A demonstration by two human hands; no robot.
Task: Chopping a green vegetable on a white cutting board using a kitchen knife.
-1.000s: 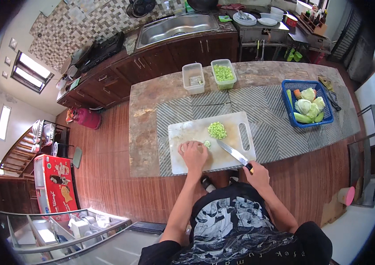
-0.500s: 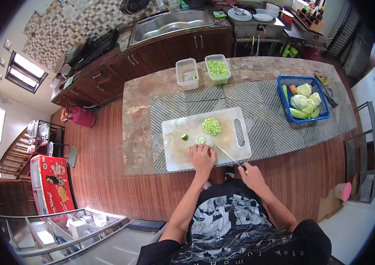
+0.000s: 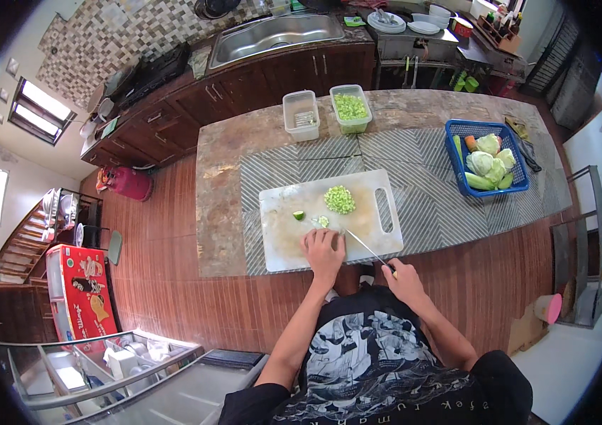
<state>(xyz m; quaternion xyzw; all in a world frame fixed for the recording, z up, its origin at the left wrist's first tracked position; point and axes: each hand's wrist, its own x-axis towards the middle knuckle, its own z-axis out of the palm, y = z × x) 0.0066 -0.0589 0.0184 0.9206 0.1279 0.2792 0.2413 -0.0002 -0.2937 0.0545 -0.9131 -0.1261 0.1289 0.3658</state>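
Observation:
On the white cutting board (image 3: pixel 290 244) my left hand (image 3: pixel 324 250) rests near the front edge, fingers bent and pressed down. Whatever lies beneath them is hidden. My right hand (image 3: pixel 405 279) is closed round the handle of a kitchen knife (image 3: pixel 366 246). Its blade slants away to the left, the tip over the board, just right of my left fingers. A few pale green chopped bits (image 3: pixel 323 222) lie beyond those fingers. Farther off sits a round heap of diced green vegetable (image 3: pixel 339 200). A small dark-green-skinned end piece (image 3: pixel 299 215) lies left of the bits.
Beyond the board stand a nearly empty clear plastic tub (image 3: pixel 301 117) and another tub (image 3: pixel 351 127) holding diced green vegetable. A blue basket (image 3: pixel 488 193) of vegetables stands on the table's right side. Farther back are a steel sink (image 3: pixel 276 44) and stacked white plates (image 3: pixel 386 25).
The small end piece has shifted slightly right and away from me. Both hands and the knife stay almost where they were.

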